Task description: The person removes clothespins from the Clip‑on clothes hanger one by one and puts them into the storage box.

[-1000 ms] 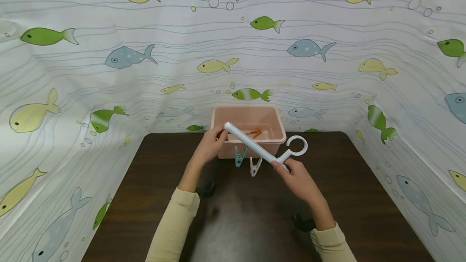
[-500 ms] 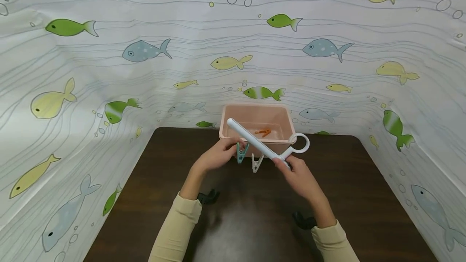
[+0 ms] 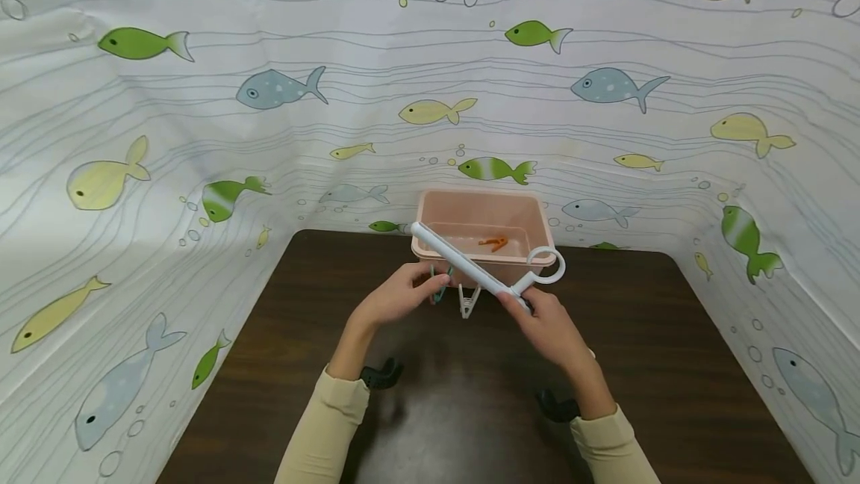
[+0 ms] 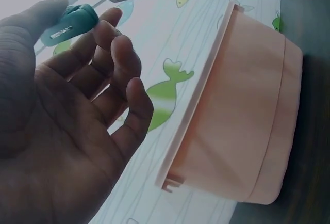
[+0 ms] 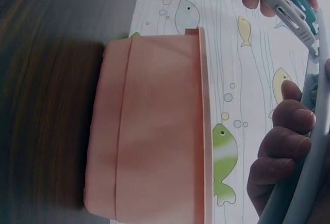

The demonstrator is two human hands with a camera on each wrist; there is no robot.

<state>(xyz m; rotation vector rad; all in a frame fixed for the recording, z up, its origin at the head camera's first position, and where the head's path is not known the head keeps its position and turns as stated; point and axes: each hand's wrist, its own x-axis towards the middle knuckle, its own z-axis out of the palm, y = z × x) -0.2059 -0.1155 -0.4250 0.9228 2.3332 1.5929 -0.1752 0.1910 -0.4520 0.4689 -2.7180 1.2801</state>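
Observation:
My right hand [image 3: 547,323] grips a light blue-white hanger [image 3: 463,263] near its open ring hook [image 3: 556,275]. The bar slants up to the left, in front of a pink basket [image 3: 430,204]. Two clothes pegs hang under the bar, one teal [image 4: 72,25] and one pale grey [image 3: 467,303]. My left hand [image 3: 399,293] pinches the teal peg between thumb and index finger, its other fingers loosely curled in the left wrist view. The right wrist view shows right-hand fingers [image 5: 289,146] wrapped round the bar, with the grey peg beside the teal one.
An orange peg [image 3: 494,243] lies inside the basket, which stands at the back of the dark wooden table [image 3: 463,424]. A white fish-patterned sheet [image 3: 376,66] rises behind and on both sides. Dark wrist devices [image 3: 381,374] sit under both forearms.
My left hand has moved from the upper end of the hanger bar, right and down, to the teal peg and now pinches it. The right hand keeps its grip. The head view has shifted slightly.

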